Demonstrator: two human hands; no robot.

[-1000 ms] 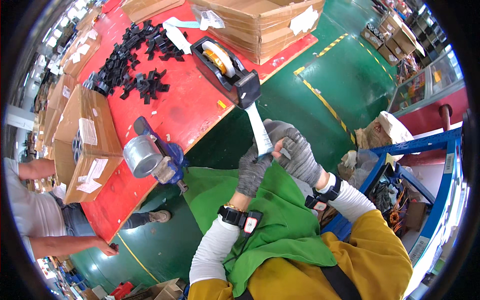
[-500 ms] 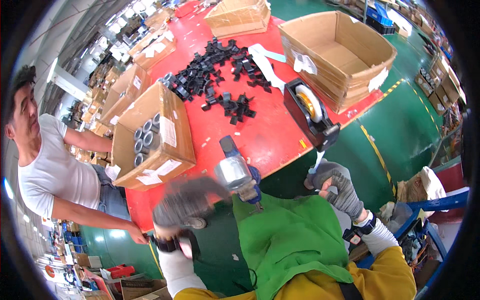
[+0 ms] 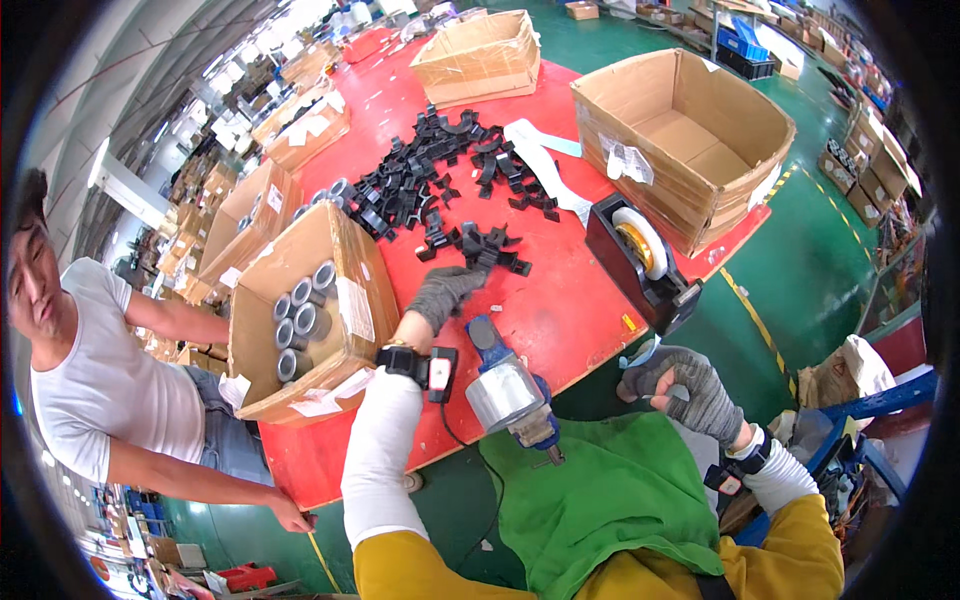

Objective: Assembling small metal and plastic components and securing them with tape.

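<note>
We are reaching our left hand [image 3: 445,292], fingers loosely curled and empty, over black clips [image 3: 478,250] at twelve o'clock on the desk [image 3: 560,310] — probably light, stiff, easily pinched at their edges — while our right hand [image 3: 680,385] is pinching a tape strip [image 3: 640,352].

Both hands wear grey knitted cloth gloves, left [image 3: 445,290] and right [image 3: 685,388]. Matt black plastic clips [image 3: 440,190] lie on the smooth, glossy red tabletop [image 3: 560,310]. The rough brown cardboard box [image 3: 330,330] holds dull grey metal cylinders [image 3: 300,320]. The silver power tool [image 3: 505,392] shines.
</note>
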